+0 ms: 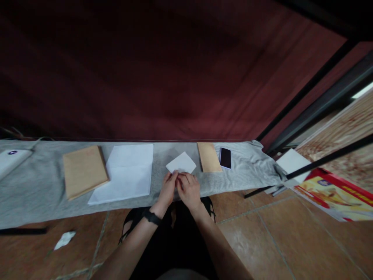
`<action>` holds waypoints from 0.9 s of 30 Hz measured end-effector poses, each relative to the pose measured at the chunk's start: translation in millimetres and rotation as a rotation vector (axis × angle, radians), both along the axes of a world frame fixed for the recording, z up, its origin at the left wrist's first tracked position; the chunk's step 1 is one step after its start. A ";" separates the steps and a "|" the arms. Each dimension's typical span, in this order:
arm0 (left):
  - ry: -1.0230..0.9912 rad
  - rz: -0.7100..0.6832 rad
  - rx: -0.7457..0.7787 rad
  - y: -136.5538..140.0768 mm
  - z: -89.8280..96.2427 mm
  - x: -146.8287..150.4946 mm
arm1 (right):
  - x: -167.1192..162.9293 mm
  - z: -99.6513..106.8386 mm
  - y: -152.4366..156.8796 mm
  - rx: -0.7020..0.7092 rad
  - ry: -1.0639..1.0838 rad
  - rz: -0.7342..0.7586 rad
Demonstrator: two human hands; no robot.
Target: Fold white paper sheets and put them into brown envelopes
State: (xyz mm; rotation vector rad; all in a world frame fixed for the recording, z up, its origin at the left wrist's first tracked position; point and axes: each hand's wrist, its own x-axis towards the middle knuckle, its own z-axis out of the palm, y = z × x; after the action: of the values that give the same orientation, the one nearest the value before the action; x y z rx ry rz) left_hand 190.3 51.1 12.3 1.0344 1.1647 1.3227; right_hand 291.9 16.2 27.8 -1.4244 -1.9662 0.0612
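A small white sheet of folded paper [182,161] lies on the grey cloth, one corner pointing away from me. At its near edge my left hand [168,188], with a black band on the wrist, pinches the paper between thumb and fingers. My right hand [189,189] meets it there, its curled fingers on the same edge. Both sets of fingertips touch or nearly touch, and they hide the paper's near corner. To the right of the paper lies a tan envelope-like piece [209,157], with a dark-screened phone [225,158] beside it.
Left of my hands are a stack of white paper [131,175] and a brown paper packet [84,169] overlapping it. A white device [13,160] with a cable sits far left. A dark red curtain [175,77] hangs behind. A colourful box [335,194] stands at right.
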 end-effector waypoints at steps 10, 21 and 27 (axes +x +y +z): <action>0.399 -0.010 -0.046 28.2 -38.6 -39.0 | 4.6 -36.1 -1.8 -0.078 0.126 -0.022; 0.969 0.004 0.026 33.4 -37.4 -46.1 | 5.9 -59.0 -0.4 -0.142 -0.040 0.055; 1.182 0.092 0.213 14.5 -31.8 -41.8 | 6.2 -61.2 -4.0 -0.141 -0.094 0.110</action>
State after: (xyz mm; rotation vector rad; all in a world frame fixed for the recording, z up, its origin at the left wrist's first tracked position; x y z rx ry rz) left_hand 148.5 65.6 -19.4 2.0608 1.9421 0.8494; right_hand 298.1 12.2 -33.4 -1.4299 -2.1534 0.1889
